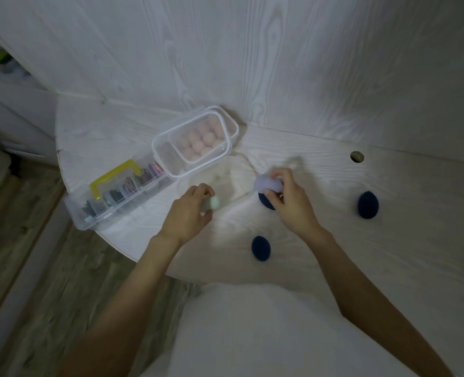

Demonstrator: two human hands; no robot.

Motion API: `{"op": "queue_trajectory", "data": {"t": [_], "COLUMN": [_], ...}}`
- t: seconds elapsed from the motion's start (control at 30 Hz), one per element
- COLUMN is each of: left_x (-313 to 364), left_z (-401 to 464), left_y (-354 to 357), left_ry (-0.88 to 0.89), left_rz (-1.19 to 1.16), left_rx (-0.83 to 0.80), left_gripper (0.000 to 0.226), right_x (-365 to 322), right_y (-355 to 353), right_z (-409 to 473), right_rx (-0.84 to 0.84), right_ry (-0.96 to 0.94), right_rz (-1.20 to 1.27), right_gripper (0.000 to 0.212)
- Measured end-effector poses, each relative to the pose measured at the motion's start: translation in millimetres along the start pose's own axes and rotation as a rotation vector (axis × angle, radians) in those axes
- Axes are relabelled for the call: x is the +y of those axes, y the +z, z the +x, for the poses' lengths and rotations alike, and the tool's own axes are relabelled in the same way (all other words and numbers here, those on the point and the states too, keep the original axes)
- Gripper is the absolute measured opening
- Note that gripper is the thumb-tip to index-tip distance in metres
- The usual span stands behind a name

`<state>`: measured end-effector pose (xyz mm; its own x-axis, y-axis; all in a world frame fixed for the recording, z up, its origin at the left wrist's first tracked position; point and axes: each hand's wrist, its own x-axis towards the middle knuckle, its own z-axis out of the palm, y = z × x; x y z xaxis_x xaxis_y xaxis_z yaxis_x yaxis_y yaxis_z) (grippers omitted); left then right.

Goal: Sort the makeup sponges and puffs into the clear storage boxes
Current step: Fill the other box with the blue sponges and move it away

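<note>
both hands look loaded, mid-sort — the left hand [188, 210] curls round a pale green sponge [212, 203], the right hand [288, 197] pinches a lilac puff [267, 183] over a navy egg-shaped sponge [265, 201]. next, probably a carry to the clear stacked boxes [171, 161] at the tabletop's back edge — pink round sponges [201, 140] fill the inner one. two more navy sponges [260, 248] wait near the front.

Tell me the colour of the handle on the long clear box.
Yellow: the handle on the long clear box, seen in the head view.
</note>
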<state>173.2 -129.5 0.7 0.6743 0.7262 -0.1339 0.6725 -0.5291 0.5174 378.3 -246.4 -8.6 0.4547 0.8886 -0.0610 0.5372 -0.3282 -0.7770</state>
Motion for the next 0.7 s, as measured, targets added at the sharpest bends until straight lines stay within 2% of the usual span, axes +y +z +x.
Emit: {"op": "queue_trajectory", "data": {"t": [0.1,0.23,0.3,0.43,0.57,0.63,0.7], "left_x": [-14.7,-23.2,-25.6,-30.7,-37.6,-40.0,-40.0], "left_z": [19.9,38.7,40.5,31.1,17.0,11.7,6.9], "left_y": [5.6,13.3,12.9,12.5,10.1,12.8,17.8], "left_ry": [0.050,0.067,0.084,0.153,0.189,0.242,0.223], "left_rz": [0.150,0.348,0.409,0.432,0.417,0.430,0.328], "left_rx": [-0.143,-0.361,-0.412,-0.487,-0.431,-0.356,-0.262], "left_gripper": [0.036,0.036,0.032,0.044,0.044,0.048,0.052], "right_x": [-7.9,-12.0,-16.5,-27.1,-34.8,-39.8,-44.4], "right_y": [16.6,24.4,25.9,33.9,42.6,47.3,53.0], "right_z": [11.6,20.3,22.9,25.1,30.6,34.0,37.2], "right_rx": [-0.069,-0.065,-0.064,-0.125,-0.228,-0.275,-0.303], "right_ry": [-0.064,-0.084,-0.069,-0.084,-0.076,-0.081,-0.092], "right_rz": [0.003,0.001,0.012,-0.008,-0.116,-0.195,-0.286], "right_gripper": [0.029,0.032,0.032,0.033,0.036,0.039,0.042]}}
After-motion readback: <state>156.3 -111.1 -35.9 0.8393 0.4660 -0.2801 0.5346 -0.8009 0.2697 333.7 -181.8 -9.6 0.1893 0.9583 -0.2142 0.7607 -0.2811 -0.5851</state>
